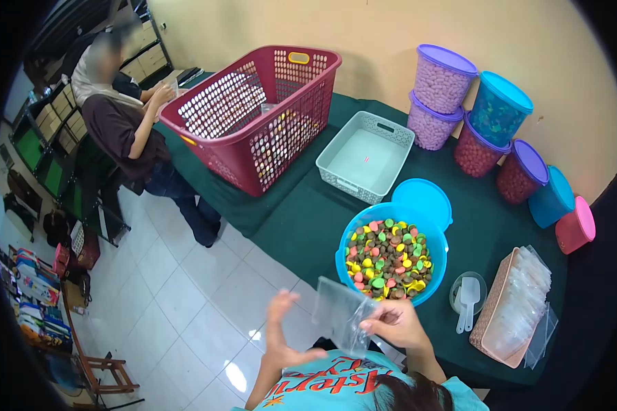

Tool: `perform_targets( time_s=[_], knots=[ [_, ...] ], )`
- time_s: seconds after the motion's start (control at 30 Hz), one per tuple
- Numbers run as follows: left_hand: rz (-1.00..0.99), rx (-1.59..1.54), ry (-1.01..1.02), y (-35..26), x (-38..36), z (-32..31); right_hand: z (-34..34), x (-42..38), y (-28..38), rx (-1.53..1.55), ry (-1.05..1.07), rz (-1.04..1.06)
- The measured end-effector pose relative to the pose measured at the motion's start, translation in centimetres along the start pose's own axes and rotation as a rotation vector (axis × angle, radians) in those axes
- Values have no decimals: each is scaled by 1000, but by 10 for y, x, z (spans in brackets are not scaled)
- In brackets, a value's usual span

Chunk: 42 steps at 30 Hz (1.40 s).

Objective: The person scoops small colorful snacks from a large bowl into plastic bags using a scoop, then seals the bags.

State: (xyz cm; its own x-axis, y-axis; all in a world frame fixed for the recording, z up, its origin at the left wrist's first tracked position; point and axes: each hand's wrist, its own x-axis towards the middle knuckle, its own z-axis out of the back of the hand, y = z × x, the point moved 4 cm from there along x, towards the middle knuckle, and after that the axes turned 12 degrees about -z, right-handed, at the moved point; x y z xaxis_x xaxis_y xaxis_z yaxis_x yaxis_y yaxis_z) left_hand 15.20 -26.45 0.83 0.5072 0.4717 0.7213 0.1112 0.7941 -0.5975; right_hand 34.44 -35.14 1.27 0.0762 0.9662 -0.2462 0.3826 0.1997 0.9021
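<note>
A clear plastic bag (337,312) hangs from my right hand (396,325), its edge pinched between thumb and fingers. To the left of the bag, my left hand (282,335) is held up with fingers and thumb spread, apart from it. Just beyond my right hand stands a blue tub (440,257) full of brown, yellow, green and pink candies (389,259). Its round blue lid (424,198) lies behind it. On the right, white scoops (469,294) rest in a small clear bowl (454,288).
A pink basket (483,322) of clear bags (521,301) stands at the right. Behind are a pale green basket (336,179), a maroon laundry basket (233,161) and several lidded candy tubs (445,82). Another person (127,116) stands at the table's far left.
</note>
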Motion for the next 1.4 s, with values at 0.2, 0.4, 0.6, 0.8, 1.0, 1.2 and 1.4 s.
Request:
perform_targets(
  time_s=[0.2, 0.4, 0.6, 0.8, 1.0, 1.2, 1.4],
  knots=[
    [-53, -141, 493, -13, 56, -50, -8, 26, 2, -211, 138, -28],
    [14, -256, 421, 11, 62, -81, 16, 26, 27, -118, 13, 80],
    [-40, -466, 439, 15, 103, -85, 30, 25, 11, 282, 94, 45],
    [-77, -383, 590, 31, 129, -81, 38, 19, 48, -364, -337, 227],
    [-253, -89, 643, 43, 170, -85, 22, 8, 82, -509, -630, 407],
    [-454, -181, 817, 51, 173, -103, 2, 20, 77, -767, -894, 354],
    [-518, -332, 856, 56, 182, -103, -12, 26, 71, -729, -959, 438]
  ],
)
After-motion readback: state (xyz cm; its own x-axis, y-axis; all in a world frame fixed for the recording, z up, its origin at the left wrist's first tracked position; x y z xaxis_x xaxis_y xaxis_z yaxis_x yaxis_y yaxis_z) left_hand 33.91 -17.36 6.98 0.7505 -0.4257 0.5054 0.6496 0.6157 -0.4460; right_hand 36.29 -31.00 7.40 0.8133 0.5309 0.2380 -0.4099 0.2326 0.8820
